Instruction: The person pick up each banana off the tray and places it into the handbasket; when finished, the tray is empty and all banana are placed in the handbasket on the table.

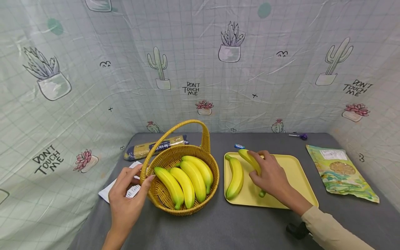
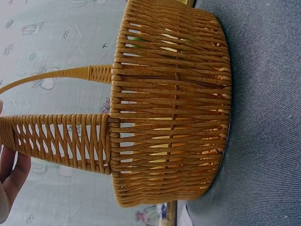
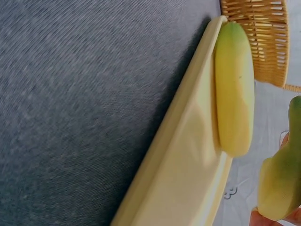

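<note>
My left hand (image 1: 125, 198) holds the handle (image 2: 66, 141) of a woven basket (image 2: 169, 103) at its left side, thumb and fingers on either side of it. Several yellow bananas with greenish ends (image 1: 195, 175) lie side by side in the basket. To the right, my right hand (image 1: 272, 175) grips a banana (image 1: 247, 157) above a pale yellow tray (image 1: 293, 168). This banana (image 3: 282, 183) is raised off the tray in the right wrist view. Another banana (image 1: 236, 177) lies along the tray's left edge, nearest the basket.
Behind the basket lies a blue and yellow packet (image 1: 140, 149). White paper (image 1: 106, 191) is partly hidden by my left hand. A small blue wrapper (image 1: 239, 146) and a purple lollipop (image 1: 302, 136) lie at the back; a green bag (image 1: 342, 170) lies right of the tray.
</note>
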